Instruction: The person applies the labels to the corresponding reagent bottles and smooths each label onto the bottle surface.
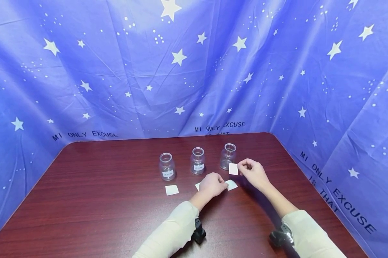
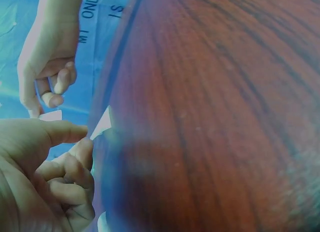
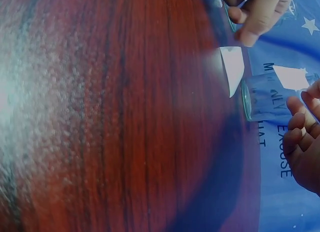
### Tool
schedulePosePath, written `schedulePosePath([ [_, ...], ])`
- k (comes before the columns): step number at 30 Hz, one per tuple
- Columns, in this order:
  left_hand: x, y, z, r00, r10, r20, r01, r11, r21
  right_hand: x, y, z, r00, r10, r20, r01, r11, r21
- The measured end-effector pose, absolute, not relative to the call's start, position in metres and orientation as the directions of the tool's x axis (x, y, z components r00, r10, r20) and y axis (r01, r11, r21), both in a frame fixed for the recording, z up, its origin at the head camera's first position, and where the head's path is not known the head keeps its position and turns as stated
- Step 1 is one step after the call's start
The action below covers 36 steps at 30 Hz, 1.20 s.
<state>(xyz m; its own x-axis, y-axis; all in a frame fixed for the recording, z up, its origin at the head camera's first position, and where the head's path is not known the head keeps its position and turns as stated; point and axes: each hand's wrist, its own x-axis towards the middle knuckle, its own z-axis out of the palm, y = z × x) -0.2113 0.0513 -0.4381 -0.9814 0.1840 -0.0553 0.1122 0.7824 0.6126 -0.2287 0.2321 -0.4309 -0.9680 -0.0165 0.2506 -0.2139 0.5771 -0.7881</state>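
My right hand (image 1: 254, 175) pinches a white square label (image 1: 233, 169) by its edge, holding it up at the lower front of the rightmost glass jar (image 1: 228, 156). In the right wrist view the label (image 3: 291, 77) overlaps the jar's clear side. My left hand (image 1: 212, 184) is low over the table, fingers loosely curled, thumb and forefinger tips close together at the edge of a white paper piece (image 1: 231, 185). That paper (image 3: 233, 70) lies slightly bent on the tabletop, with the left fingertips just above it in the right wrist view.
Two more open glass jars, the middle jar (image 1: 198, 159) and the left jar (image 1: 167, 165), carry printed white labels. A paper square (image 1: 172, 190) lies before the left jar; another (image 1: 197, 186) is partly hidden by my left hand. A blue star curtain (image 1: 142, 71) surrounds the red-brown table (image 1: 94, 186).
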Motion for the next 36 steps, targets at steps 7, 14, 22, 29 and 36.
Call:
schedulePosePath([
  [7,-0.218,0.046,-0.436,-0.979,0.202,-0.010,0.118,0.609,0.784,-0.229,0.228,-0.435,-0.964,-0.019,0.264,-0.226,0.583,-0.781],
  [14,-0.221,0.045,-0.435,-0.980,0.191,0.045,0.122,0.412,0.903,-0.225,0.219,-0.434,-0.961,-0.017,0.275,-0.234,0.576,-0.783],
  [22,-0.225,0.045,-0.435,-0.988,0.152,0.036,0.083,0.321,0.943,-0.220,0.211,-0.434,-0.952,-0.037,0.305,-0.274,0.547,-0.791],
  [29,-0.225,0.045,-0.436,-0.989,0.144,0.044,0.084,0.283,0.956,-0.218,0.209,-0.436,-0.934,-0.064,0.351,-0.329,0.537,-0.777],
  [36,-0.227,0.043,-0.434,-0.990,0.138,0.029,0.062,0.243,0.968,-0.215,0.208,-0.438,-0.894,-0.138,0.427,-0.426,0.557,-0.713],
])
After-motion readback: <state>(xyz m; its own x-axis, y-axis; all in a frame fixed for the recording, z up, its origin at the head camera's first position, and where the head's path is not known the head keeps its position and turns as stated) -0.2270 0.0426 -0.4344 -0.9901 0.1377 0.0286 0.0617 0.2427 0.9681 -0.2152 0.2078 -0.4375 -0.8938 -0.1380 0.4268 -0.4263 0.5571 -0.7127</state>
